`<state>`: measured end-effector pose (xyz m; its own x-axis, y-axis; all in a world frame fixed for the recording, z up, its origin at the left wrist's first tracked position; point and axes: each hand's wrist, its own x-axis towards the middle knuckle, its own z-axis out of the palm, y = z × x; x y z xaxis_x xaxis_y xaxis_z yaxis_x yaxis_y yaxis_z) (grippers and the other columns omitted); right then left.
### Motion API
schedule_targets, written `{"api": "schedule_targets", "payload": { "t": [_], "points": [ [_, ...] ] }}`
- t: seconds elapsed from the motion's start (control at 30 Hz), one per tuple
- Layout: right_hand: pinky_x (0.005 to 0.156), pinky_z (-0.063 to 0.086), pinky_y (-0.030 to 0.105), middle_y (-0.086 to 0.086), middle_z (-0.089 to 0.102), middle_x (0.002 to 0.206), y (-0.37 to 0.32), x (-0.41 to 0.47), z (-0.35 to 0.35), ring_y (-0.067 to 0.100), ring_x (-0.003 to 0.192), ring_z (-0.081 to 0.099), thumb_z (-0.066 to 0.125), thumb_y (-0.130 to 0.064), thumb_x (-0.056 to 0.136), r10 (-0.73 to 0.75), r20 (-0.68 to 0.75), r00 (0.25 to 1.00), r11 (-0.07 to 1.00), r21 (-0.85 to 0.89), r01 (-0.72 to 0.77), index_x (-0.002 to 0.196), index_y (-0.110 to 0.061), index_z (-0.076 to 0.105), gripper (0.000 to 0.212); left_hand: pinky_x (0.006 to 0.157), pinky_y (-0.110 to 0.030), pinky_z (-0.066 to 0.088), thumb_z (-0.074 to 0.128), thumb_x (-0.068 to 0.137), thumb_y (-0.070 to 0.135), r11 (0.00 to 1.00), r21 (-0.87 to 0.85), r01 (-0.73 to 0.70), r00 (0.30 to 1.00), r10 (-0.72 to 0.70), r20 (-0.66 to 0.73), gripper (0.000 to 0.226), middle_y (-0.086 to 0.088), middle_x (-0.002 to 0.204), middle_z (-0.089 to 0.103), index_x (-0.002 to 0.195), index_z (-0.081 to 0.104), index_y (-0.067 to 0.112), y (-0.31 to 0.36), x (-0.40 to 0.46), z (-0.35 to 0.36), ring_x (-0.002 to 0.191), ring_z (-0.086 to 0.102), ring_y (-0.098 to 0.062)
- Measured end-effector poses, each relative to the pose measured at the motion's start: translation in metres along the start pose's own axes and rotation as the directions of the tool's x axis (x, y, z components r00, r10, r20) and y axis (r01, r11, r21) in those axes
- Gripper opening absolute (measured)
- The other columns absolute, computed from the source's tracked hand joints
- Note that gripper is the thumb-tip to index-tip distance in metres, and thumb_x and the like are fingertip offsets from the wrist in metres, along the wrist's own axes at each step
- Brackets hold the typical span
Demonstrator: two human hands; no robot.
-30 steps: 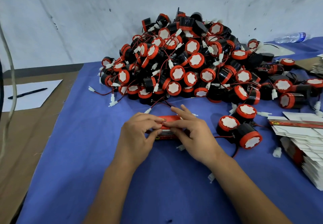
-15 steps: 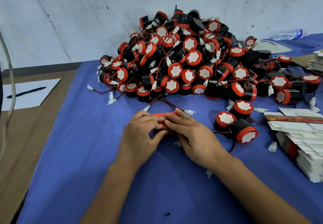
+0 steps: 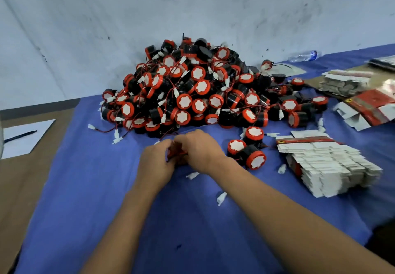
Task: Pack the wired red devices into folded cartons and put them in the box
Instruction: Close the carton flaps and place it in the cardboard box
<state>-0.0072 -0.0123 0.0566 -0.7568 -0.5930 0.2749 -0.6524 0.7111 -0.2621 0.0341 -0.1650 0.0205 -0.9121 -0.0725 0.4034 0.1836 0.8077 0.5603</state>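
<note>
- Left hand (image 3: 157,162) and right hand (image 3: 197,149) are curling their fingers round a glossy red carton (image 3: 177,155) at frame centre
- Round red-rimmed devices (image 3: 192,94) are lying heaped just behind
- Blue cloth (image 3: 85,188) is covering the table by a scuffed white wall (image 3: 106,17)

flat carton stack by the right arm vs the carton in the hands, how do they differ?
The flat carton stack lies unfolded, mostly white, untouched on the blue cloth. The carton in the hands is a single one, showing red, gripped between the left hand and right hand and mostly hidden. Both show red print.
</note>
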Motion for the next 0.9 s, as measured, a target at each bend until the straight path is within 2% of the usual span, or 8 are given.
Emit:
{"api": "schedule_targets", "payload": {
  "t": [0.13,0.2,0.27,0.37,0.5,0.63,0.73,0.9],
  "points": [
    [0.072,0.049,0.041,0.000,0.069,0.087,0.024,-0.053,-0.072,0.024,0.086,0.061,0.073,-0.028,0.092,0.129,-0.165,0.978,0.991,0.042,-0.124,0.092,-0.018,0.072,0.011,0.083,-0.028,0.055,0.076,0.090,0.007,0.960,-0.214,-0.183,0.981,0.193,0.026,0.018,0.017,0.101,0.072,0.097,0.070,0.023,0.070,0.018,-0.008,0.097,0.066,-0.006],
    [0.073,0.050,0.038,-0.003,0.074,0.086,0.041,-0.099,-0.120,0.019,0.083,0.066,0.080,-0.035,0.088,0.203,-0.291,0.935,0.973,0.169,-0.158,0.093,-0.018,0.079,0.018,0.096,-0.023,0.052,0.079,0.091,0.023,0.864,-0.468,-0.185,0.935,0.302,0.187,0.021,0.025,0.118,0.069,0.109,0.070,0.028,0.120,0.030,-0.010,0.114,0.063,0.004],
    [0.079,0.053,0.037,-0.005,0.078,0.091,0.056,-0.154,-0.171,0.012,0.086,0.071,0.083,-0.032,0.085,0.305,-0.425,0.852,0.946,0.239,-0.219,0.095,-0.018,0.083,0.017,0.092,-0.030,0.059,0.081,0.090,0.024,0.714,-0.690,-0.115,0.855,0.425,0.296,0.029,0.009,0.119,0.073,0.116,0.068,0.026,0.184,0.039,0.002,0.112,0.069,-0.009],
    [0.082,0.056,0.037,-0.007,0.078,0.095,0.075,-0.235,-0.236,0.009,0.090,0.070,0.086,-0.033,0.081,0.454,-0.529,0.717,0.885,0.173,-0.432,0.094,-0.027,0.081,0.015,0.092,-0.028,0.058,0.084,0.084,0.009,0.596,-0.781,-0.187,0.761,0.591,0.268,0.036,-0.002,0.112,0.075,0.112,0.066,0.023,0.291,0.040,0.036,0.105,0.073,-0.015],
    [0.079,0.061,0.042,-0.004,0.073,0.092,0.098,-0.338,-0.283,0.014,0.087,0.072,0.088,-0.022,0.075,0.784,-0.356,0.508,0.595,0.198,-0.779,0.085,-0.027,0.074,0.018,0.087,-0.036,0.057,0.086,0.075,0.015,0.615,-0.629,-0.475,0.521,0.773,0.363,0.044,0.005,0.105,0.073,0.110,0.063,0.029,0.409,0.010,0.095,0.094,0.069,-0.013],
    [0.070,0.061,0.035,0.003,0.069,0.086,0.124,-0.376,-0.274,0.016,0.068,0.066,0.077,-0.030,0.086,0.964,0.042,0.264,0.267,-0.121,-0.956,0.085,-0.020,0.066,0.015,0.083,-0.042,0.055,0.074,0.077,0.015,0.525,-0.374,-0.765,0.288,0.798,0.530,0.038,0.001,0.103,0.068,0.111,0.059,0.026,0.453,-0.039,0.152,0.097,0.065,-0.024],
    [0.078,0.065,0.039,0.006,0.070,0.086,0.140,-0.371,-0.264,0.021,0.075,0.072,0.073,-0.031,0.092,0.959,0.174,0.224,0.243,-0.099,-0.965,0.092,-0.014,0.070,0.018,0.077,-0.035,0.049,0.078,0.082,0.019,0.535,-0.256,-0.805,0.271,0.717,0.642,0.041,0.002,0.107,0.064,0.115,0.057,0.032,0.450,-0.058,0.175,0.097,0.062,-0.023],
    [0.062,0.064,0.032,0.002,0.067,0.069,0.146,-0.370,-0.259,0.015,0.055,0.067,0.075,-0.037,0.088,0.964,0.096,0.250,0.262,-0.148,-0.954,0.075,-0.019,0.064,0.025,0.073,-0.037,0.047,0.077,0.084,0.017,0.493,-0.171,-0.853,0.262,0.689,0.675,0.040,-0.001,0.098,0.054,0.094,0.042,0.031,0.456,-0.055,0.176,0.090,0.056,-0.024]
  ]
}}
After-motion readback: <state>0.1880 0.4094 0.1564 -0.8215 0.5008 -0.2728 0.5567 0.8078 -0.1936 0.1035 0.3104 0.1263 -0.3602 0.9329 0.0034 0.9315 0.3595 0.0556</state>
